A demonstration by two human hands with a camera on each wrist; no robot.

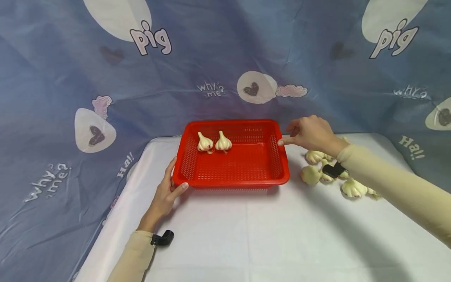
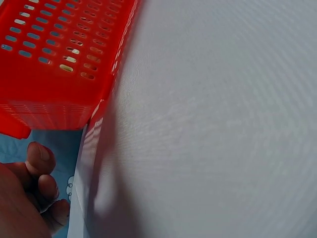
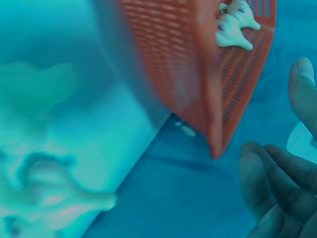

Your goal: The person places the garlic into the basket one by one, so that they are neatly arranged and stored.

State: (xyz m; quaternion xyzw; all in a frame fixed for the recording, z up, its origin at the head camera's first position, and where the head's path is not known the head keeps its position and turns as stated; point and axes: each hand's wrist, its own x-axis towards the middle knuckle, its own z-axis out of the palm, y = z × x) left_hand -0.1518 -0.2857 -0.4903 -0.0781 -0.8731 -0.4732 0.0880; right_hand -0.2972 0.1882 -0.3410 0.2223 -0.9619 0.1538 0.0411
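Note:
A red plastic basket (image 1: 229, 164) with slotted walls sits on the white-covered table, with two garlic bulbs (image 1: 223, 141) side by side near its back left. My left hand (image 1: 165, 194) is at the front left corner, its index finger along the side and its thumb right at the rim. In the left wrist view, bent fingertips (image 2: 40, 158) show close to the basket rim. Over the right rim hovers my right hand (image 1: 311, 133), thumb stretched toward the basket. Nothing lies between its loosely bent fingers (image 3: 255, 173) in the right wrist view.
Several garlic bulbs (image 1: 353, 188) lie on the table (image 1: 282, 235) to the right, partly hidden beneath my right forearm. A blue printed cloth (image 1: 225, 58) hangs behind the basket and along the left side. Each wrist wears a black device (image 1: 163, 237).

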